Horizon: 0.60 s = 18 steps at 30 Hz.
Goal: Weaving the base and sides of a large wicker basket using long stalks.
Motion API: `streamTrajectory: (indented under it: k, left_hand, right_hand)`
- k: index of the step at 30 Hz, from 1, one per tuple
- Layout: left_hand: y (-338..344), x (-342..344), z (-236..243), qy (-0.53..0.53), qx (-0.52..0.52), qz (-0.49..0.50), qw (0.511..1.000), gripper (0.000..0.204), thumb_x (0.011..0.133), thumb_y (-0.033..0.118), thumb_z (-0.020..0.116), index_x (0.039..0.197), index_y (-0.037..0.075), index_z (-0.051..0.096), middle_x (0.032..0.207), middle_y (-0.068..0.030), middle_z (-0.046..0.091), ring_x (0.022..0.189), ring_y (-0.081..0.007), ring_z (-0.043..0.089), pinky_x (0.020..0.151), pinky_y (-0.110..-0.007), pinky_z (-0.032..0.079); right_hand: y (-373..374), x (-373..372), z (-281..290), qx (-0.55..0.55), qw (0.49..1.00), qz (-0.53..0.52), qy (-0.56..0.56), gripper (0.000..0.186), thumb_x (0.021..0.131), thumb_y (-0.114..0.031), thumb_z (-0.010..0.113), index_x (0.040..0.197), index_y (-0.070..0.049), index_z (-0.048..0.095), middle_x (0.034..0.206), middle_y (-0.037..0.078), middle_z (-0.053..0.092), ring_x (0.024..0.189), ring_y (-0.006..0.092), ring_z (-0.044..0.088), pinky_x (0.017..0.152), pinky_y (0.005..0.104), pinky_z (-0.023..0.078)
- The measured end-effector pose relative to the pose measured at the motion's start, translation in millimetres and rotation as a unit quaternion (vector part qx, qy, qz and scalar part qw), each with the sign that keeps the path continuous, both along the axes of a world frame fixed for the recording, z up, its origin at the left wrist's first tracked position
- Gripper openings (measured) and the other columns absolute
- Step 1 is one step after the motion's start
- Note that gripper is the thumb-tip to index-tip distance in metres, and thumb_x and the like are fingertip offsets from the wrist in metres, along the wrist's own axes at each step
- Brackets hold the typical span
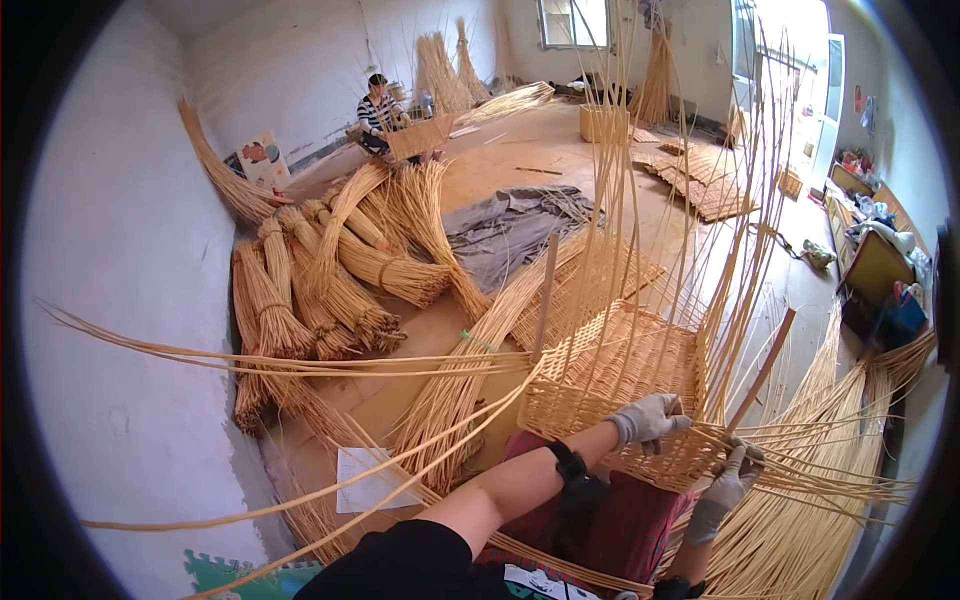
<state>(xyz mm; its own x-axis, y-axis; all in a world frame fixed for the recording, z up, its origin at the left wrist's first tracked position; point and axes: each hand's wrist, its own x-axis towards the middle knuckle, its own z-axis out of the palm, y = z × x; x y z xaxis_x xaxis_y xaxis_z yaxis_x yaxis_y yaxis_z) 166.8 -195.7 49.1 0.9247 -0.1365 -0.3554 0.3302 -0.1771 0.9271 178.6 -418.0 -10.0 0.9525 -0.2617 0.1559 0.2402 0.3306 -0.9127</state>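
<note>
A red striped cloth [625, 535] lay beneath the near side of the woven basket [650, 350], presumably as padding. Loose stalks [800, 530] lay to the right, apparently placed for easy reach. The basket was positioned directly in front of the person, so that both gloved hands could reach its near wall. The hands were apart. The left hand [648, 420] rested at the near rim with fingers curled, probably to steady the wall; whether it gripped a strand could not be made out. The right hand [737, 470] was closed around canes [800, 462] at the near right corner, likely to control them. Wooden sticks [765, 370] stood at the basket's left and right, seemingly as braces. Tall rods [610, 180] rose from the walls, and long strands [430, 362] projected leftward, clear of the hands. Beyond, a grey cloth [510, 235] was spread on the floor [500, 160]. To its left, tied bundles [390, 268] were piled, presumably for orderly storage. Farther back, a seated co-worker [378, 108] had another woven piece [420, 137] in front.
</note>
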Motion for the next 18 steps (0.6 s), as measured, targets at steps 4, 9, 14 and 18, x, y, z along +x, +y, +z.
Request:
streamTrajectory:
  k: [4, 9, 14, 18]
  left_hand:
    - [-18.9, -2.6, -25.4, -0.132, 0.087, 0.071, 0.985, 0.041, 0.100, 0.045, 0.064, 0.101, 0.004, 0.064, 0.077, -0.0120, 0.067, 0.068, -0.0206, 0.068, 0.063, -0.037, 0.055]
    - [-41.1, 10.2, -47.3, -0.124, 0.154, 0.178, 0.964, 0.045, 0.104, 0.047, 0.054, 0.096, 0.005, 0.067, 0.081, -0.0178, 0.067, 0.078, -0.0311, 0.068, 0.076, -0.042, 0.051]
    - [-12.5, 36.6, -76.2, -0.268, 0.316, 0.080, 0.907, 0.031, 0.100, 0.037, 0.058, 0.098, 0.009, 0.071, 0.091, -0.0162, 0.073, 0.077, -0.0337, 0.068, 0.073, -0.042, 0.054]
    - [9.4, 21.7, -31.6, -0.148, 0.206, 0.128, 0.959, 0.044, 0.095, 0.046, 0.067, 0.091, 0.003, 0.071, 0.083, -0.0139, 0.071, 0.072, -0.0254, 0.066, 0.071, -0.039, 0.053]
  right_hand:
    - [14.5, 45.9, 41.2, -0.161, 0.974, 0.100, -0.125, 0.037, 0.103, -0.002, 0.053, 0.139, -0.008, 0.047, 0.125, 0.013, 0.064, 0.110, 0.0206, 0.065, 0.090, 0.0317, 0.054]
    - [89.1, 105.1, 109.6, -0.510, 0.820, 0.077, -0.248, 0.087, 0.091, 0.008, 0.060, 0.164, -0.026, 0.025, 0.165, 0.010, 0.034, 0.133, 0.0270, 0.051, 0.091, 0.0327, 0.055]
    - [37.0, 55.0, 112.6, -0.137, 0.985, 0.000, -0.105, 0.052, 0.105, -0.012, 0.053, 0.154, -0.017, 0.035, 0.089, 0.011, 0.069, 0.079, 0.0138, 0.067, 0.066, 0.0265, 0.053]
    - [-18.6, 0.7, 45.1, -0.286, 0.958, -0.030, 0.026, 0.025, 0.107, -0.017, 0.052, 0.130, -0.007, 0.054, 0.087, 0.014, 0.071, 0.077, 0.0146, 0.069, 0.067, 0.0297, 0.055]
